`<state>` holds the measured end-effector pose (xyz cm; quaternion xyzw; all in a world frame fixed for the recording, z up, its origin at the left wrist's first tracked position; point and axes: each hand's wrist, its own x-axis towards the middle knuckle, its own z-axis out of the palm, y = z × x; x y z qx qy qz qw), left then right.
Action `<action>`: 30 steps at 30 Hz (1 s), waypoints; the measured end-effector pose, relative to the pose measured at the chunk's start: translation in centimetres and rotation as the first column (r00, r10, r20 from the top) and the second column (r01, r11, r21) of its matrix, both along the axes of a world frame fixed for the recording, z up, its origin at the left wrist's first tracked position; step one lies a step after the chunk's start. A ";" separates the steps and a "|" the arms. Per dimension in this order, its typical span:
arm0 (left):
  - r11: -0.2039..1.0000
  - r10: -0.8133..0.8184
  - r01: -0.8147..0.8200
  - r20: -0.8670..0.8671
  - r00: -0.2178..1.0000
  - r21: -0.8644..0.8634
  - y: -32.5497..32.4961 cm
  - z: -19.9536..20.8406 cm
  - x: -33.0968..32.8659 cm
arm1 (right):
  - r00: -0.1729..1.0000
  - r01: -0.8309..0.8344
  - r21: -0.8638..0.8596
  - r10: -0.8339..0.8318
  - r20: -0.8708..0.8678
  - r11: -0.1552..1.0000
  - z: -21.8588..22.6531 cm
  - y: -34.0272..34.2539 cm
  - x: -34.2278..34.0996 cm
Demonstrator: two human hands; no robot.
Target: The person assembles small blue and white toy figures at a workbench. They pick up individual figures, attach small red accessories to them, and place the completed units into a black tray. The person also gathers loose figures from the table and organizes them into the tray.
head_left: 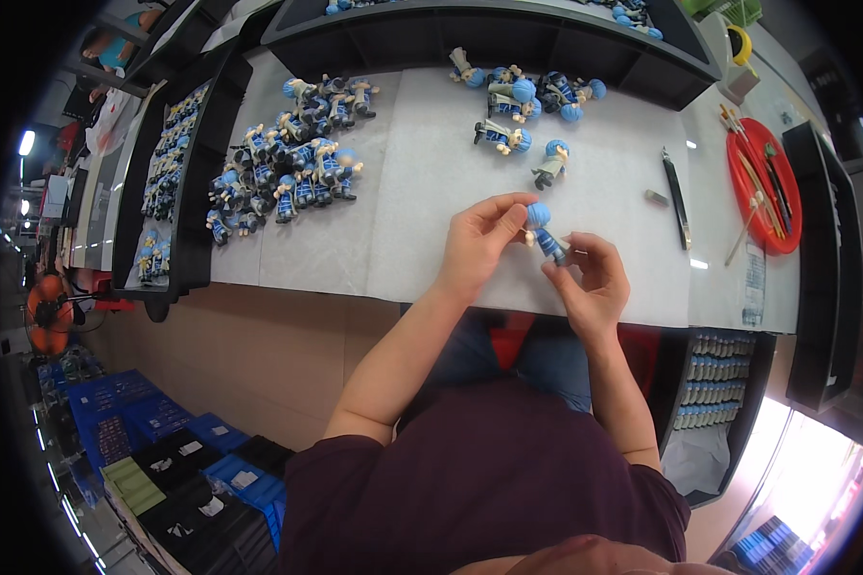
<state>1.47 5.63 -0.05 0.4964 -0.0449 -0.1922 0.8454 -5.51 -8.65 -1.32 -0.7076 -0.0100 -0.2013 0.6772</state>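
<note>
Between my two hands, above the near part of the white work surface [412, 220], a small blue-haired figurine [545, 230] is held at a tilt. The fingers and thumb of my left hand [484, 240] close on its head. My right hand [593, 283] pinches the lower end, by the feet. Just beyond them stands a single figurine [551, 163] with blue hair and a pale back. Farther off lies a loose group of similar figurines [513, 96]. A larger, crowded cluster of figurines [288, 168] covers the left of the surface.
At the right are a craft knife [677, 201], a small grey block [656, 197] and a red oval tray [786, 216] with brushes. Black bins stand at the back [403, 43], left [222, 144] and far right [820, 335]. A bin of figurine rows [714, 383] sits low at my right.
</note>
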 end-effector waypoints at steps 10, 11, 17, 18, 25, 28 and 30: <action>1.000 0.014 -0.014 0.036 0.999 0.006 0.0 -0.1 -0.1 | 0.990 -0.015 0.161 0.037 -0.133 0.987 0.2 0.1 0.1; 1.000 0.014 -0.014 0.021 1.000 -0.015 0.0 0.2 -0.1 | 0.996 -0.010 0.111 0.020 -0.089 0.994 0.1 0.1 0.1; 0.997 0.003 0.005 0.093 0.996 -0.080 0.4 -0.7 0.0 | 0.998 0.059 0.006 -0.059 0.024 0.998 -0.7 0.0 0.2; 0.996 -0.006 0.014 0.086 0.996 -0.094 0.5 -0.8 0.1 | 0.997 0.071 -0.013 -0.071 0.024 0.997 -0.3 0.1 0.4; 0.987 -0.036 0.044 0.056 0.998 -0.153 0.5 -0.5 0.2 | 0.995 0.007 0.045 -0.002 -0.104 0.999 0.7 -0.3 0.2; 0.983 -0.044 0.050 0.038 0.998 -0.179 0.5 -0.6 0.2 | 0.995 -0.013 0.082 0.021 -0.097 0.997 0.7 -0.4 0.1; 0.980 -0.050 0.055 0.031 0.998 -0.192 0.6 -0.6 0.1 | 0.993 -0.013 0.121 0.027 -0.112 0.993 0.8 -0.2 0.1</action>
